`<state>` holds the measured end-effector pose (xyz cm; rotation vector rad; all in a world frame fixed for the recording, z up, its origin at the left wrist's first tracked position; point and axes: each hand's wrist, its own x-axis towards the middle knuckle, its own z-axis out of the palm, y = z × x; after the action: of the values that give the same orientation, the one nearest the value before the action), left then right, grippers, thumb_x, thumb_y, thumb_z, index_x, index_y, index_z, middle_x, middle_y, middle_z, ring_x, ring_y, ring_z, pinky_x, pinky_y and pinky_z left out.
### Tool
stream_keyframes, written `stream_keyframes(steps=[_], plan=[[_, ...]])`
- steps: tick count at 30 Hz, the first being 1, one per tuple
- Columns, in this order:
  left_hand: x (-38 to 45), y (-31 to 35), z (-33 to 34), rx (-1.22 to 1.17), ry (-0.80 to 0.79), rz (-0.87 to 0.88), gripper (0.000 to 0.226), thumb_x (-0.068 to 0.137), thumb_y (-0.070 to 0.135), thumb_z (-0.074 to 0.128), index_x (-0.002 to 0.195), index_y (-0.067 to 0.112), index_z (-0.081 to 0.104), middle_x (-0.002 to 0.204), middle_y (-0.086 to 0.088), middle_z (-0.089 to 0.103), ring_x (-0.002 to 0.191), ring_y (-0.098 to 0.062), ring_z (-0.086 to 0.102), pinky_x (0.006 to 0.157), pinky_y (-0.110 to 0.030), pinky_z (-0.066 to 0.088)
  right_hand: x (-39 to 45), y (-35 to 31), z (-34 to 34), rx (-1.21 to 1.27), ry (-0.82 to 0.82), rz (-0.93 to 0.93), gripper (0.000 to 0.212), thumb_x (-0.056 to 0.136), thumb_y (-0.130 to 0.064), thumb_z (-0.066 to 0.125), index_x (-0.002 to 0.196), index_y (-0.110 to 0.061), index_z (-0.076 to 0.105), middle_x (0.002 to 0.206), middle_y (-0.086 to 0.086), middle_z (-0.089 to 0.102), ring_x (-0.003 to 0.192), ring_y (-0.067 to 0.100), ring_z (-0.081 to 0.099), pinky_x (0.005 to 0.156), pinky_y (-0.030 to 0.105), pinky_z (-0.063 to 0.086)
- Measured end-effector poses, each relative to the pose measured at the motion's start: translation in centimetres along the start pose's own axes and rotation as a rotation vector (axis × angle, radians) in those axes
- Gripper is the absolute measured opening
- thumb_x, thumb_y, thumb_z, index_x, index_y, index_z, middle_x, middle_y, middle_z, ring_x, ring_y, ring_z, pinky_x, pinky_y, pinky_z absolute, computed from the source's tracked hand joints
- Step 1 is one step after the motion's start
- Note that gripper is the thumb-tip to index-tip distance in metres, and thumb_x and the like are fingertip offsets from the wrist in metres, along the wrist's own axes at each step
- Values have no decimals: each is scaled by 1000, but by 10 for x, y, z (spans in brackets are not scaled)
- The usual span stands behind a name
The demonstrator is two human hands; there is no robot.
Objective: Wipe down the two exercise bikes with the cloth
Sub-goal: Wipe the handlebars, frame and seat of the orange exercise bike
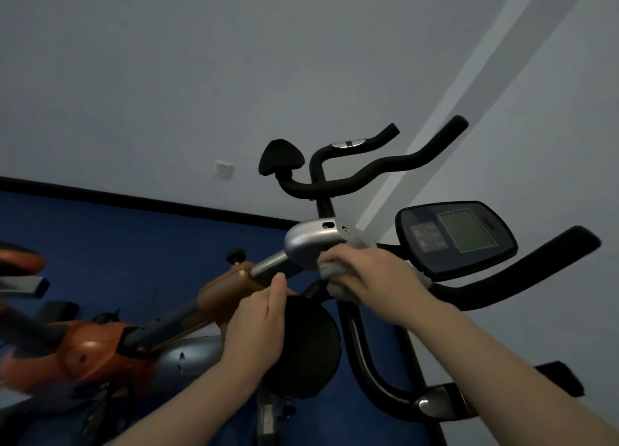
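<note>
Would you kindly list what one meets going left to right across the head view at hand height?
Orange bike frame → left hand → grey cloth → right hand → console display → black handlebar end.

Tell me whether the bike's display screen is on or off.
Off, it seems: the screen on the console shows a blank grey-green panel, with no digits visible.

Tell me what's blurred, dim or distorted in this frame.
Head view: dim, bluish overall; orange bike frame at the left edge smears with motion blur; wide-angle lens tilts the black baseboard; grey console screen and right hand on the grey cloth stay sharp.
</note>
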<state>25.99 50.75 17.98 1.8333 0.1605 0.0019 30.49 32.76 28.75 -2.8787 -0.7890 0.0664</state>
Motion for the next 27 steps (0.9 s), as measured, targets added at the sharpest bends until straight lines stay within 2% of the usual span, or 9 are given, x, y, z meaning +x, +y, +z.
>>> stream_keyframes(steps=[3,8,11,15,17,19,20,24,27], plan=[[-1,-2,0,-36,9,-43,66,101,55,16,77,31,72,73,5,71,75,-8,66,79,-43,53,7,-22,18,-11,3,-59,24,96,-40,49,116,-34,60,106,-9,69,98,14,64,80,37,49],[-1,-2,-2,6,28,-52,67,99,58,13,77,33,71,72,3,71,75,-14,66,78,-44,53,13,-4,1,44,-165,-84,24,97,-41,49,119,-45,56,108,-15,68,98,5,62,85,32,50],[-2,-1,-1,13,41,-58,62,101,52,17,76,33,70,70,5,70,71,-7,64,78,-43,53,7,5,-2,72,-116,-95,27,96,-36,53,121,-45,59,116,-20,66,104,-1,60,91,29,50],[0,-2,-1,-15,38,-46,60,103,47,20,75,32,71,70,6,71,66,1,62,76,-41,53,4,-7,9,48,-144,-252,32,95,-33,52,125,-34,63,135,-20,57,124,-2,51,103,22,42],[1,-2,-1,-18,29,-49,59,103,47,21,76,33,71,70,6,71,68,-1,63,77,-42,53,8,2,-3,26,-151,-204,34,95,-40,47,126,-40,60,128,-22,60,118,-3,54,98,18,41],[1,-2,-1,3,30,-48,58,103,45,21,78,32,71,71,5,70,70,-4,64,78,-44,53,9,8,-8,48,-94,-129,30,96,-38,50,123,-44,60,112,-21,65,104,-1,59,89,21,46],[1,-2,-1,17,29,-41,57,104,43,20,79,31,71,71,4,70,71,-6,64,77,-45,53,8,4,-4,56,-68,-124,28,96,-36,52,122,-42,62,111,-19,66,103,1,60,89,26,49],[2,-2,-2,-23,27,-54,58,104,42,22,78,29,73,69,2,70,69,-7,65,76,-45,53,4,-15,14,54,-158,-295,36,96,-20,54,129,-31,61,137,-15,57,128,3,50,107,31,41],[1,1,-1,-44,33,-64,60,102,45,22,76,27,73,68,3,70,68,-1,63,79,-42,52,8,9,-9,45,-138,-189,31,96,-32,54,125,-40,62,133,-20,59,123,3,54,104,36,44]])
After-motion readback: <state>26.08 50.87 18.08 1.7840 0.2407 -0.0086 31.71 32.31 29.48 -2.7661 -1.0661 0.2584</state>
